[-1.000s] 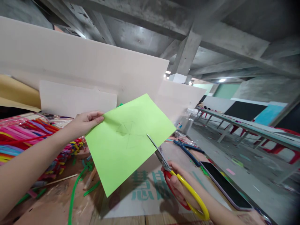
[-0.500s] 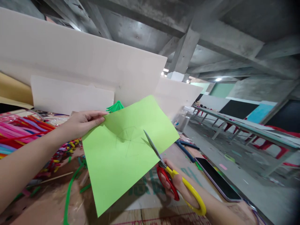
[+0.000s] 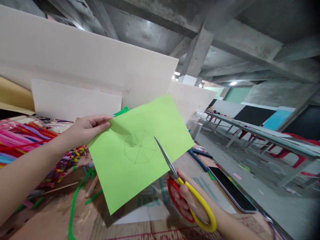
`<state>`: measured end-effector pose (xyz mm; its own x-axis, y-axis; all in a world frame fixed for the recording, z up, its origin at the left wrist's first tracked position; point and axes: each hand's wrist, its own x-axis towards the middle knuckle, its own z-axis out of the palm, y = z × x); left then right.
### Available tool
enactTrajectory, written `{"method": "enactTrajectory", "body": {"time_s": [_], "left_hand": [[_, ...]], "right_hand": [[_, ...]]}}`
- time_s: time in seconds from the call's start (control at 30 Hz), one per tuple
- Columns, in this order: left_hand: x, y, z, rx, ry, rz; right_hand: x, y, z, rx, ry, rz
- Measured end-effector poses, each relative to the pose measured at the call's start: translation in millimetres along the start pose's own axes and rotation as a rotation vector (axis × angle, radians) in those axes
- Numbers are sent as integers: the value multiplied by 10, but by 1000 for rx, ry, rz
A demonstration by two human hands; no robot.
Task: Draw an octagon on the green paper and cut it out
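Observation:
Between the thumb and fingers of my left hand [image 3: 91, 129] is the upper left edge of a light green sheet of paper [image 3: 120, 180]. An octagon with lines crossing at its centre is drawn in pencil on the sheet. My right hand [image 3: 185, 195] grips a pair of scissors [image 3: 203, 206] with one yellow and one red handle. One blade lies over the sheet's lower right part, its tip near the right side of the octagon. The other blade is hidden behind the paper. Part of a green pipe-cleaner piece [image 3: 121, 111] shows behind the top edge.
Colourful pipe cleaners [image 3: 22, 136] lie in a heap at left, with a green strand [image 3: 72, 206] nearer me. A phone [image 3: 232, 190], dark-blue-handled pliers [image 3: 198, 160] and a clear jar [image 3: 198, 121] are on the right. White boards [image 3: 82, 60] stand behind.
The paper has tilted and its lower corner has risen, so the octagon shows more clearly. The scissor handles have spread a little wider apart, with the blade still over the sheet.

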<state>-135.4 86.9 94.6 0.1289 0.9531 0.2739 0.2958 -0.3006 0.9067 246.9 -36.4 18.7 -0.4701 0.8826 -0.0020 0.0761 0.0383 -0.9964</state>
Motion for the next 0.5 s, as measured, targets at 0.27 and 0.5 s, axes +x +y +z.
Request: {"method": "enactTrajectory", "body": {"time_s": [0.27,0.5], "left_hand": [[-3,-18,48,34,-64,-49],[-20,18,151,73,-82,-34]], "right_hand": [[-35,41,-62,-54,-105,-107],[-28,3,-3,9,-82,-57]]}}
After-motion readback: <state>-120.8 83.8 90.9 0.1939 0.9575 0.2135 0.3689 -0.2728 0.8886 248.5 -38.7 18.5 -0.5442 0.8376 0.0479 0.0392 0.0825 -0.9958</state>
